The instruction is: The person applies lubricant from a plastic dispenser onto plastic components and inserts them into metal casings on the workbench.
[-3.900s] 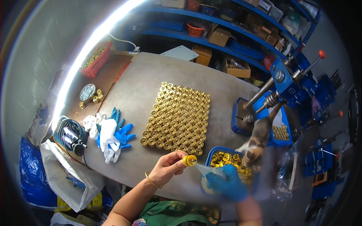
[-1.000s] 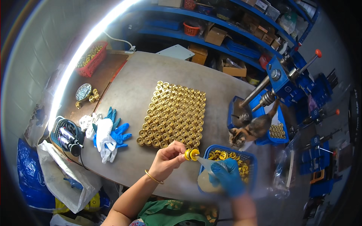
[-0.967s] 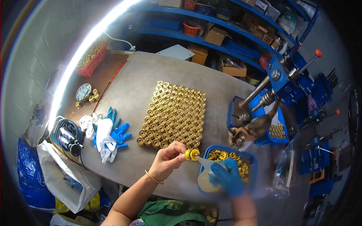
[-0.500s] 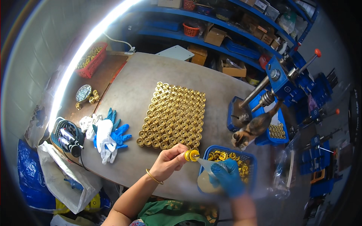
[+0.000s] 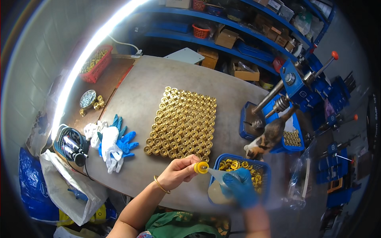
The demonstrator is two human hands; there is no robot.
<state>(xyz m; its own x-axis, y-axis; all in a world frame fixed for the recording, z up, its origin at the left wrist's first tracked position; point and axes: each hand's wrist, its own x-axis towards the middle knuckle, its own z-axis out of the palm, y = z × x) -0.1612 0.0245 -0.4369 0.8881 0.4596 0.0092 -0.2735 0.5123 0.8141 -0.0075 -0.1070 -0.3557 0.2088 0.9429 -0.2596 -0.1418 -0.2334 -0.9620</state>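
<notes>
While the grey desk point(image 5: 135, 95) fills the middle, a blue drill press point(image 5: 291, 81) stands at its right side. Brass pieces point(image 5: 184, 123) packed in tight rows, one big block, just ahead of me. Blue basket point(image 5: 269, 174) near right, loose yellow parts point(image 5: 235, 164) inside. Calico cat point(image 5: 272, 135) beyond it, by the press, head low near the basket's far rim. White and blue gloves point(image 5: 113, 142) heaped left of the block. My right grip point(image 5: 241, 188), blue-gloved, is wrapped round a translucent squeeze bottle point(image 5: 217, 193) at the basket, nozzle pointing left. My left grip point(image 5: 178, 173), bare, bangle point(image 5: 160, 186) at the wrist, pinches a round yellow piece point(image 5: 201, 167) between thumb and fingers. I've got that piece between block and basket, nozzle tip right at its center; can't tell if they touch.
</notes>
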